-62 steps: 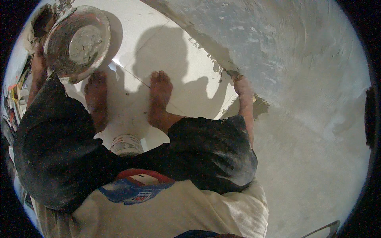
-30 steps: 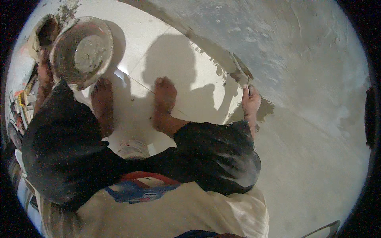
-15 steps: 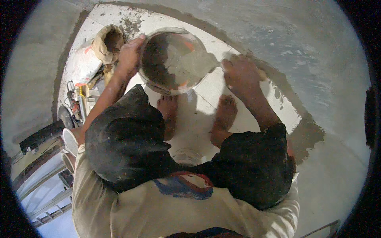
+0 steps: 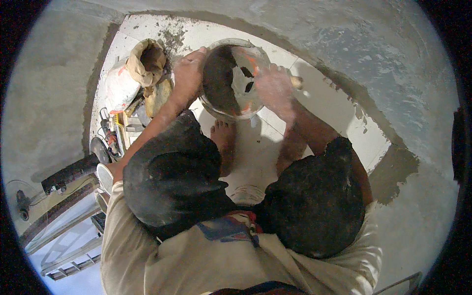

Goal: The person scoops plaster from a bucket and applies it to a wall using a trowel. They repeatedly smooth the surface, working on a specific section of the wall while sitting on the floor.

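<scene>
At the left edge of the mortar bowl [image 4: 219, 73], gripping with left hand [image 4: 189, 73], seemingly for steadiness; at its right, clasping a pale-ended handle [image 4: 297, 82] with right hand [image 4: 275, 89]; with left foot [image 4: 224, 145] just behind it, presumably for reach.

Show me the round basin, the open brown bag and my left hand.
Round basin [image 4: 215, 78]: head view, dark left inside.
Open brown bag [image 4: 144, 75]: head view, side below its mouth.
Left hand [image 4: 188, 73]: head view, its back.
</scene>
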### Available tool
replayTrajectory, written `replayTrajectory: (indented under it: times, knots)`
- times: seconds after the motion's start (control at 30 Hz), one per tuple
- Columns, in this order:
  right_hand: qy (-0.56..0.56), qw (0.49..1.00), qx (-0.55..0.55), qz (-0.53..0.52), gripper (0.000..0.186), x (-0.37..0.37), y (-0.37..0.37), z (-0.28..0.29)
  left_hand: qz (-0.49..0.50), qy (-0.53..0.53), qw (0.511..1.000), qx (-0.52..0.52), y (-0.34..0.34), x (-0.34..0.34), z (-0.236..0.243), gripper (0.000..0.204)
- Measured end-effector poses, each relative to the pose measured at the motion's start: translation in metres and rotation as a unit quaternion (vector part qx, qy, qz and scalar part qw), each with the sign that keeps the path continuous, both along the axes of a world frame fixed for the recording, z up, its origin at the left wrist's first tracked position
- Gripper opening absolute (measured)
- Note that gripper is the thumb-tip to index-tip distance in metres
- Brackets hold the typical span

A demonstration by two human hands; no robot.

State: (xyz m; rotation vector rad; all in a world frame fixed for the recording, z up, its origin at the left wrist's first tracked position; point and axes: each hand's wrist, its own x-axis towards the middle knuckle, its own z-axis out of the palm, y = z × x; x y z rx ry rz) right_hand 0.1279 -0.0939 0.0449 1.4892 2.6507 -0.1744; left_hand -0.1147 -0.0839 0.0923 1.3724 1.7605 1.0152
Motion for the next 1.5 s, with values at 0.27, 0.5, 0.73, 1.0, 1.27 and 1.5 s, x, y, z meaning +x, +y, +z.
replayTrajectory:
  times: [0.27,0.5,0.73,1.0,1.27,1.5]
  knots:
    - [0.083,0.986,-0.146,-0.008,0.030,-0.016,-0.015,0.003,-0.023,0.005,1.000,0.015,-0.003,0.015,0.008,0.041]
    - [0.218,0.974,-0.047,-0.029,0.030,-0.003,-0.017,-0.021,-0.099,0.233,0.964,0.080,-0.004,-0.018,-0.004,0.035]
    - [0.356,0.932,0.041,-0.061,0.036,0.091,-0.031,-0.059,0.152,-0.121,0.972,-0.133,-0.012,-0.086,-0.025,0.040]
    - [0.198,0.934,-0.078,-0.288,0.035,0.216,-0.065,-0.050,0.184,-0.406,0.894,-0.054,-0.051,-0.137,-0.088,0.053]
    - [-0.026,0.919,-0.177,-0.350,0.048,0.255,-0.009,-0.049,0.209,-0.383,0.897,-0.075,-0.073,-0.152,-0.097,0.056]
    - [0.114,0.915,-0.139,-0.362,0.032,0.319,-0.003,-0.039,0.206,-0.365,0.905,-0.067,-0.064,-0.150,-0.122,0.063]
